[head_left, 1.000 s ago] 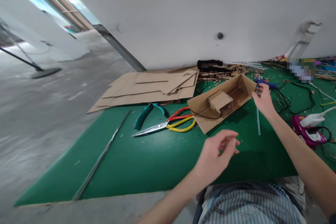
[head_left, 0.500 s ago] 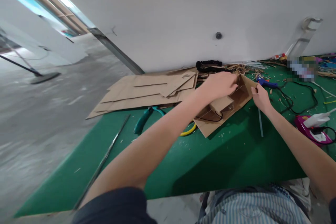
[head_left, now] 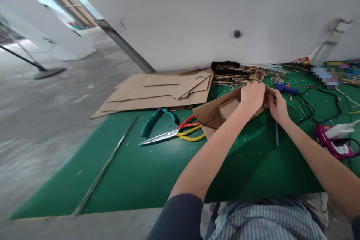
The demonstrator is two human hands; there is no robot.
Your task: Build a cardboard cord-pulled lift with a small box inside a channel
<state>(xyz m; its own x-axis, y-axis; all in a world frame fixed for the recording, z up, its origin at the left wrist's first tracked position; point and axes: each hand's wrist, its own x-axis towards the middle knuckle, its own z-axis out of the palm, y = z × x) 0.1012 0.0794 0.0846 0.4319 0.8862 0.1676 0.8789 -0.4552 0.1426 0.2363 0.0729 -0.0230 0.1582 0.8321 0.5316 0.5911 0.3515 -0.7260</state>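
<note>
An open-topped, folded cardboard box (head_left: 206, 113) rests on the green table, with a smaller cardboard piece (head_left: 228, 108) inside it. My left hand (head_left: 254, 96) is closed over the box's right end, its fingertips hidden behind the cardboard. At the right corner of the same box, my right hand (head_left: 278, 105) pinches the edge between thumb and fingers. Scissors (head_left: 171, 134) with red and yellow handles lie left of the box, their handles touching or just beside it. Behind them are teal-handled pliers (head_left: 153, 123).
Flat cardboard sheets (head_left: 157, 90) are stacked at the back left. A blue glue gun (head_left: 287, 89) with a black cord lies right of my hands. Farther right sits a pink power strip (head_left: 334, 142). Thin metal strips (head_left: 107, 163) lie near the table's left edge.
My left hand has moved right and come down onto the box's right end, closing on it. The scissors now show, uncovered by my forearm. My right hand stays at the corner.
</note>
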